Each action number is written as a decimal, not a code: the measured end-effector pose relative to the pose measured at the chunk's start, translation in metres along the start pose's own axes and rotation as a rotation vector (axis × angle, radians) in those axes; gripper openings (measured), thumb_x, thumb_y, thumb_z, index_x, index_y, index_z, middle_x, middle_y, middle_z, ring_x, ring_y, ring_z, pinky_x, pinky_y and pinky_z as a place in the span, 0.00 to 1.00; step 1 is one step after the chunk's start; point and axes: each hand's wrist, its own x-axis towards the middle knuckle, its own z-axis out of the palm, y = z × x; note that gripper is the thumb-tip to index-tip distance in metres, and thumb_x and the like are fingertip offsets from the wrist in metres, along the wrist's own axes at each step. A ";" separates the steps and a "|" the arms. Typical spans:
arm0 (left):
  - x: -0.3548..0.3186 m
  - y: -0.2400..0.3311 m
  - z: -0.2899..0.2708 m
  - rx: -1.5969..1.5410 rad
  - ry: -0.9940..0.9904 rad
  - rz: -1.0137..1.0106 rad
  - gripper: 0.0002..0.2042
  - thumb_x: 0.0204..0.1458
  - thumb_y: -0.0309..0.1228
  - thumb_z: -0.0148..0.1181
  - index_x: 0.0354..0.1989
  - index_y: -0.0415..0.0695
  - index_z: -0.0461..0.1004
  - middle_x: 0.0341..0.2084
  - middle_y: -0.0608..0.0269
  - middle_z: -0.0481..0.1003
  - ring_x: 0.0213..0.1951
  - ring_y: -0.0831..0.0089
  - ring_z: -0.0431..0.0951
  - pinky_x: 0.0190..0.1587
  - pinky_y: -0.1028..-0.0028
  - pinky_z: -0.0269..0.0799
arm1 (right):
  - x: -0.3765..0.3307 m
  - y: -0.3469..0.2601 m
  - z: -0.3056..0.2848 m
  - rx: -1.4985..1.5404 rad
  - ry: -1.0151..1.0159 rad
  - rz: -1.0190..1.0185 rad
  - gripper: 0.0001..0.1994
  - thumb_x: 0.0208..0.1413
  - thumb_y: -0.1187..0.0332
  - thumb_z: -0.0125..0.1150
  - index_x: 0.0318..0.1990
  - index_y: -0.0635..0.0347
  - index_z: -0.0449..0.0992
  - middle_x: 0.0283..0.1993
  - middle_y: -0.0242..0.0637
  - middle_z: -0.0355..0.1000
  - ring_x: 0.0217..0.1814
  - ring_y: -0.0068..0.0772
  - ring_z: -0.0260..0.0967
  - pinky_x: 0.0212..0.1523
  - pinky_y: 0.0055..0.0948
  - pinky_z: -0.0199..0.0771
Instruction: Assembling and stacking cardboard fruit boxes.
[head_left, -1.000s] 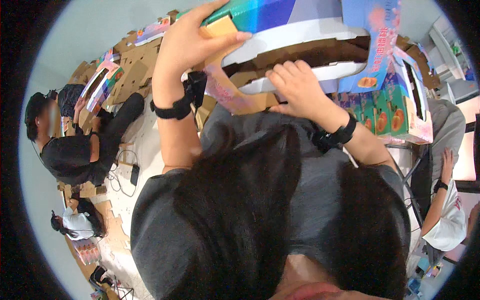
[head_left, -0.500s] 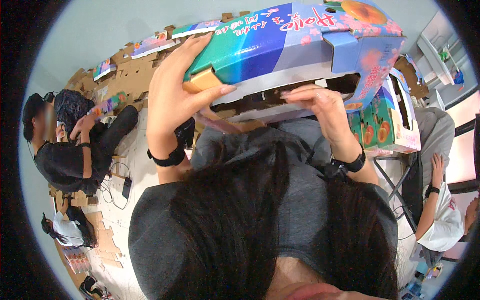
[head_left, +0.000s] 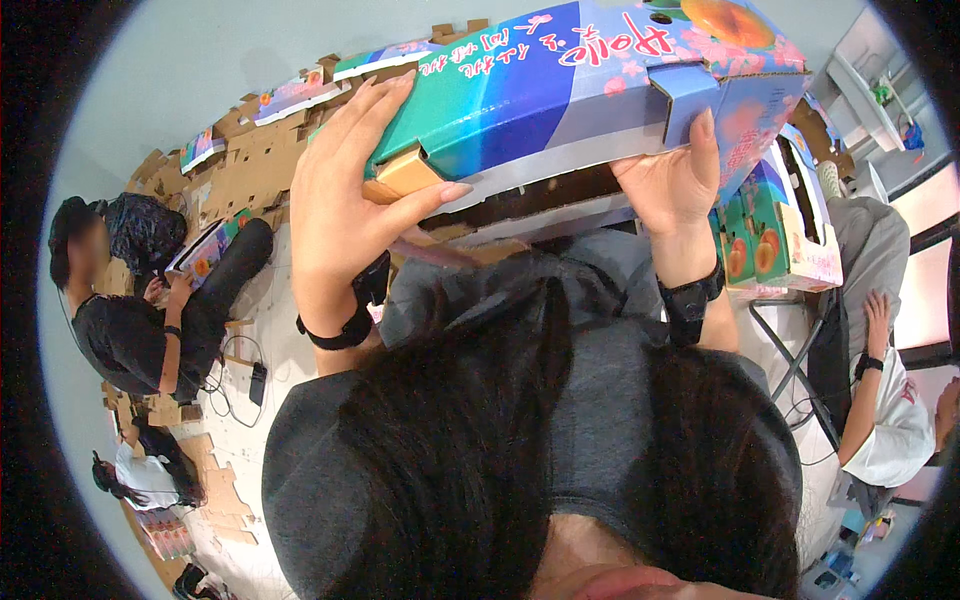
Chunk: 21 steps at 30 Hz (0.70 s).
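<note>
Box (head_left: 560, 90) — a long printed carton in blue, green and pink with fruit pictures — is held up in front of the person, tilted, its brown inner flaps showing along the lower edge. Flat cardboard blanks (head_left: 250, 170) lie spread over the floor behind it, and a second printed carton (head_left: 780, 240) stands just right of it. A seated person in black (head_left: 140, 320) works at the left; another person's arm (head_left: 880, 370) shows at the right. Left hand (head_left: 340, 210) wraps the box's left end, thumb pressed under a brown flap — grip clenched on it. Right hand (head_left: 670, 185) clasps the lower right edge, fingers up the side. Both wrists wear black bands.
</note>
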 end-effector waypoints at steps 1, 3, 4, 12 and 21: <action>0.000 0.002 0.000 -0.003 0.005 -0.004 0.42 0.33 0.43 0.77 0.61 0.42 0.70 0.58 0.46 0.72 0.61 0.50 0.71 0.63 0.59 0.64 | 0.001 -0.001 -0.001 0.003 0.063 -0.006 0.27 0.60 0.53 0.62 0.64 0.52 0.67 0.64 0.35 0.69 0.68 0.42 0.64 0.69 0.49 0.61; 0.000 0.006 0.003 0.041 0.007 -0.005 0.42 0.33 0.43 0.77 0.61 0.43 0.70 0.58 0.46 0.72 0.61 0.50 0.71 0.63 0.59 0.65 | 0.003 -0.003 -0.004 -0.068 -0.047 -0.001 0.24 0.63 0.55 0.59 0.63 0.55 0.68 0.63 0.35 0.69 0.66 0.38 0.66 0.68 0.45 0.64; 0.001 0.008 0.004 0.085 0.017 -0.010 0.41 0.34 0.43 0.77 0.61 0.43 0.71 0.57 0.46 0.72 0.61 0.49 0.71 0.62 0.59 0.65 | 0.003 -0.003 -0.005 -0.126 0.029 -0.027 0.24 0.64 0.55 0.58 0.63 0.55 0.67 0.63 0.35 0.69 0.66 0.37 0.67 0.67 0.44 0.65; 0.000 0.011 0.003 0.100 0.012 -0.001 0.41 0.34 0.42 0.76 0.61 0.42 0.70 0.57 0.46 0.72 0.61 0.49 0.71 0.62 0.59 0.65 | -0.002 -0.004 -0.014 -0.105 -0.007 -0.033 0.25 0.63 0.54 0.59 0.63 0.53 0.67 0.63 0.34 0.69 0.66 0.34 0.66 0.67 0.42 0.66; -0.002 0.010 -0.002 0.059 0.003 -0.019 0.41 0.33 0.41 0.77 0.61 0.40 0.70 0.57 0.47 0.72 0.61 0.50 0.71 0.62 0.59 0.64 | -0.004 -0.004 -0.018 0.216 -0.265 0.102 0.21 0.63 0.64 0.59 0.61 0.61 0.69 0.62 0.39 0.71 0.68 0.41 0.64 0.71 0.49 0.55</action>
